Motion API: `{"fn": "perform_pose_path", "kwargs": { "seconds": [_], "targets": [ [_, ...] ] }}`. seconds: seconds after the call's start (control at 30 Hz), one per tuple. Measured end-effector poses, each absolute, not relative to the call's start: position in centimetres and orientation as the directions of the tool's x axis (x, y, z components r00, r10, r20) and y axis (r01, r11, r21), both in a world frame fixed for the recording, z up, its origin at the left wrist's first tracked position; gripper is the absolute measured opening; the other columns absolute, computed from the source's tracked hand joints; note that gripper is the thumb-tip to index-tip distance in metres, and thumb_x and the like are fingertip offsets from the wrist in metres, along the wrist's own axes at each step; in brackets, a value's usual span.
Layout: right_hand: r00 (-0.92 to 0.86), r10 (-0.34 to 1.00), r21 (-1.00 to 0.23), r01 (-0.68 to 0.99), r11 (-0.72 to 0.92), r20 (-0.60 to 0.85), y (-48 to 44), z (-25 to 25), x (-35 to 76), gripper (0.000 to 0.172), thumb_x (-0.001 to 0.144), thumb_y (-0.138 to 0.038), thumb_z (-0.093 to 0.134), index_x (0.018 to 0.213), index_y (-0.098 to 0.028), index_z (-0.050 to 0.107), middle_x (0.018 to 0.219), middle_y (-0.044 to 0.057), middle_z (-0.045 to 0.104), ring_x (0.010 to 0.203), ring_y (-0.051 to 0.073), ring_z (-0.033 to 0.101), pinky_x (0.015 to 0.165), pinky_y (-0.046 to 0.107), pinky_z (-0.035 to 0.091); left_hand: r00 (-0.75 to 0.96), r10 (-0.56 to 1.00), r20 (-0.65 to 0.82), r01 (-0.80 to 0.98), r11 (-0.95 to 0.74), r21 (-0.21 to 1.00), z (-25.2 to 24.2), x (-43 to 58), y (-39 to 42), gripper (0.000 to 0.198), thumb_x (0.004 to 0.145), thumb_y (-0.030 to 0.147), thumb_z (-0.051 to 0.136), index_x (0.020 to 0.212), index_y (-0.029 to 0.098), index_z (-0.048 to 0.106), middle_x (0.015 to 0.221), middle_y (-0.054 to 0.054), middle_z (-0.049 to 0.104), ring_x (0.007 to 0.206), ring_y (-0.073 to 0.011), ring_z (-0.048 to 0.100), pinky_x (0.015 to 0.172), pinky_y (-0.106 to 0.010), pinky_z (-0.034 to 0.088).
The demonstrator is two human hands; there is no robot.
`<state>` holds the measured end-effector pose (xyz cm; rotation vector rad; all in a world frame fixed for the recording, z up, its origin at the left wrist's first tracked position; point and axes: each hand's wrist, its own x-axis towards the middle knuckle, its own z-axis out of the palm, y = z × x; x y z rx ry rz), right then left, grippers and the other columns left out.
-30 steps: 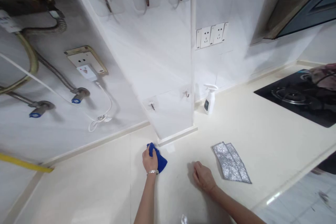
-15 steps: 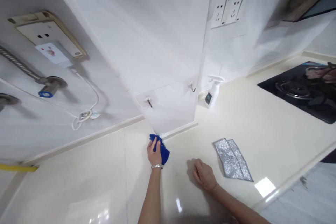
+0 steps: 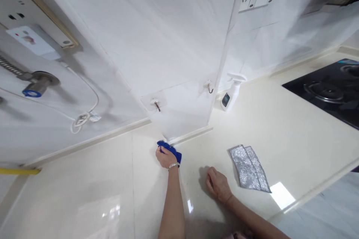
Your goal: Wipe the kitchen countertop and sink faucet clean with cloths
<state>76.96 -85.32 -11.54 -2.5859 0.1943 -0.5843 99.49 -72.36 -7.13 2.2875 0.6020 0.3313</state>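
Observation:
My left hand (image 3: 166, 157), with a bracelet at its wrist, grips a blue cloth (image 3: 175, 152). The cloth is pressed down at the foot of the wall corner, where the wall meets the cream countertop (image 3: 106, 179). Curled into a loose fist, my right hand (image 3: 218, 185) rests on the counter with nothing visible in it. A pair of overlapping silver-grey sparkly cloths (image 3: 249, 168) lies flat just to the right of that hand.
A white spray bottle (image 3: 232, 91) stands against the wall behind the cloths. The black cooktop (image 3: 325, 91) is at the far right. Two hooks hang on the protruding wall (image 3: 182, 112). On the left are a valve (image 3: 39, 84), a looped white cable (image 3: 81, 119) and a yellow pipe (image 3: 19, 171).
My left hand has turned at the wrist and bunched the blue cloth closer under its fingers at the corner. My right hand has stayed put. The camera view has shifted slightly.

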Motion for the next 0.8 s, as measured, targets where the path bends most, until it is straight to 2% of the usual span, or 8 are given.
{"fn": "perform_pose_path", "kwargs": {
  "seconds": [0.13, 0.27, 0.5, 0.8],
  "targets": [
    [0.902, -0.234, -0.490, -0.029, -0.871, 0.363, -85.4, -11.4, 76.9, 0.015, 0.086, -0.010, 0.045, 0.089, -0.025, 0.043, 0.078, -0.002, 0.053, 0.064, 0.014, 0.049, 0.062, 0.028, 0.031, 0.857, 0.516, 0.002, 0.384, -0.641, 0.665, -6.5, 100.2, -72.2, 0.039, 0.104, 0.037, 0.031, 0.126, 0.019, 0.057, 0.127, -0.019, 0.068, 0.116, -0.0303, 0.068, 0.091, -0.043, 0.054],
    [0.908, -0.225, -0.499, -0.021, -0.866, 0.354, -85.5, -11.3, 76.9, 0.017, 0.084, -0.009, 0.046, 0.088, -0.025, 0.043, 0.078, -0.002, 0.053, 0.064, 0.013, 0.049, 0.062, 0.028, 0.031, 0.915, 0.402, -0.014, 0.330, -0.730, 0.599, -5.3, 100.8, -71.3, 0.036, 0.105, 0.032, 0.031, 0.125, 0.020, 0.058, 0.129, -0.017, 0.068, 0.116, -0.0273, 0.067, 0.091, -0.040, 0.053],
    [0.901, -0.227, -0.459, -0.035, -0.888, 0.370, -85.4, -12.0, 77.0, 0.014, 0.086, -0.011, 0.044, 0.089, -0.024, 0.044, 0.079, -0.001, 0.054, 0.063, 0.014, 0.047, 0.060, 0.029, 0.028, 0.976, 0.206, -0.066, 0.214, -0.870, 0.444, -3.6, 102.8, -69.2, 0.038, 0.105, 0.032, 0.030, 0.121, 0.018, 0.061, 0.122, -0.018, 0.066, 0.110, -0.0298, 0.067, 0.087, -0.043, 0.053],
    [0.881, -0.194, -0.431, 0.012, -0.902, 0.431, -85.4, -12.8, 77.6, 0.017, 0.085, -0.009, 0.043, 0.091, -0.024, 0.044, 0.079, -0.001, 0.055, 0.065, 0.014, 0.053, 0.060, 0.027, 0.031, 0.999, -0.008, 0.034, -0.018, -0.952, 0.305, -2.4, 104.7, -68.1, 0.039, 0.103, 0.029, 0.032, 0.121, 0.014, 0.064, 0.123, -0.023, 0.064, 0.110, -0.0345, 0.062, 0.089, -0.047, 0.051]
  ]
}}
